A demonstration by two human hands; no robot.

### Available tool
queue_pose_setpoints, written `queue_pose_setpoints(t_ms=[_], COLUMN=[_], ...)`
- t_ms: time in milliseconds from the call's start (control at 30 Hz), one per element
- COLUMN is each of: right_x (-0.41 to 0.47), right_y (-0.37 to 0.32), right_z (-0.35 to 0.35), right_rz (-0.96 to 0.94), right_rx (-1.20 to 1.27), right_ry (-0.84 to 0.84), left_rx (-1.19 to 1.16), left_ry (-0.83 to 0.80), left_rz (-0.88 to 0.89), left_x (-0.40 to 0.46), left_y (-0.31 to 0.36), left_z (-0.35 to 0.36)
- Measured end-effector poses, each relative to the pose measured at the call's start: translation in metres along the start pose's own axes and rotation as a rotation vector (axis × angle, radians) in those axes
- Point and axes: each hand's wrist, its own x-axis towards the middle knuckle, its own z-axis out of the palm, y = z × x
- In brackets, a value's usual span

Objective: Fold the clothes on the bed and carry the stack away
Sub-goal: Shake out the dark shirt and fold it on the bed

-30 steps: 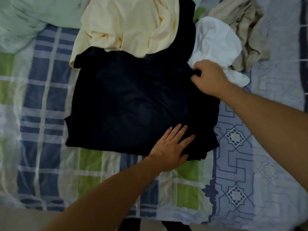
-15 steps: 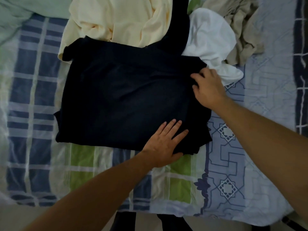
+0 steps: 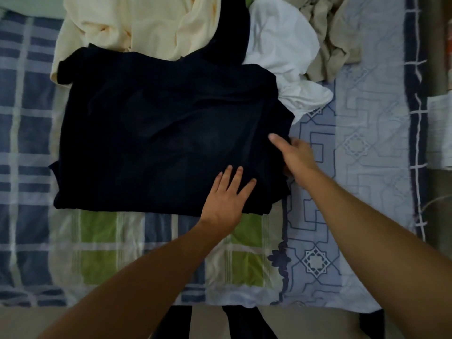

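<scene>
A dark navy garment (image 3: pixel 161 133) lies spread flat on the bed, partly folded into a rough rectangle. My left hand (image 3: pixel 226 198) presses flat on its near right corner, fingers apart. My right hand (image 3: pixel 294 156) sits at the garment's right edge with the thumb on top and the fingers tucked under the cloth, pinching that edge. Behind the navy piece lie a cream garment (image 3: pixel 137 25), a white one (image 3: pixel 283 50) and a crumpled beige one (image 3: pixel 327 42), all unfolded.
The bed carries a blue, white and green checked cover (image 3: pixel 97 253) on the left and a pale blue patterned sheet (image 3: pixel 354 148) on the right. Its near edge runs along the bottom, with floor and dark cloth (image 3: pixel 244 321) below.
My right hand has slid down the navy garment's right edge from the far corner toward me. The left hand has stayed pressed on the near corner.
</scene>
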Motion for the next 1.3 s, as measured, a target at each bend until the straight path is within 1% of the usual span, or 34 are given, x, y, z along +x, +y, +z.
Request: queue_pose_setpoints(t_ms=[67, 100, 200, 267, 300, 400, 467, 567, 633, 700, 767, 867, 967, 1000, 1067, 1167, 1300], right_x=[-0.001, -0.002, -0.008, -0.018, -0.023, -0.039, -0.047, -0.054, -0.054, -0.049, -0.039, -0.021, -0.010, -0.010, -0.017, -0.039, -0.077], right_y=[-0.009, -0.011, -0.002, 0.014, 0.024, 0.051, 0.062, 0.063, 0.055, 0.043, 0.025, 0.004, 0.000, 0.001, -0.002, -0.020, -0.071], right_z=[0.016, 0.022, 0.023, 0.009, -0.001, -0.029, -0.042, -0.050, -0.048, -0.040, -0.028, -0.010, -0.004, -0.007, -0.016, -0.030, -0.023], right_rz=[-0.050, -0.074, -0.104, -0.038, 0.024, 0.152, 0.185, 0.227, 0.200, 0.113, 0.037, -0.017, -0.061, -0.073, -0.089, -0.084, -0.115], right_rx=[0.058, 0.070, 0.122, 0.219, 0.287, 0.416, 0.425, 0.431, 0.376, 0.232, 0.109, -0.014, -0.102, -0.114, -0.089, -0.018, 0.039], right_ry=[-0.124, -0.153, -0.140, -0.111, -0.097, -0.076, -0.052, -0.052, -0.052, -0.005, 0.042, 0.032, -0.005, 0.001, 0.024, 0.062, 0.048], left_rx=[-0.100, -0.155, -0.268, -0.256, -0.243, -0.227, -0.181, -0.140, -0.126, -0.091, -0.074, -0.054, -0.078, -0.131, -0.308, -0.693, -1.224], left_ry=[0.015, 0.028, 0.127, 0.207, 0.218, 0.167, 0.095, 0.071, 0.058, 0.052, 0.042, 0.008, -0.048, -0.050, 0.000, 0.123, 0.263], left_rz=[0.028, 0.037, 0.071, 0.133, 0.159, 0.195, 0.202, 0.189, 0.174, 0.139, 0.044, -0.073, -0.122, -0.123, -0.101, -0.062, -0.182], left_x=[-0.003, -0.006, -0.024, -0.040, -0.048, -0.064, -0.070, -0.069, -0.068, -0.068, -0.068, -0.061, -0.050, -0.049, -0.053, -0.075, -0.114], left_y=[0.001, 0.004, 0.017, 0.029, 0.036, 0.058, 0.072, 0.086, 0.090, 0.089, 0.090, 0.096, 0.103, 0.104, 0.105, 0.099, 0.080], left_z=[-0.006, -0.011, -0.023, -0.020, -0.016, 0.002, 0.015, 0.028, 0.031, 0.034, 0.036, 0.038, 0.034, 0.031, 0.023, -0.001, -0.044])
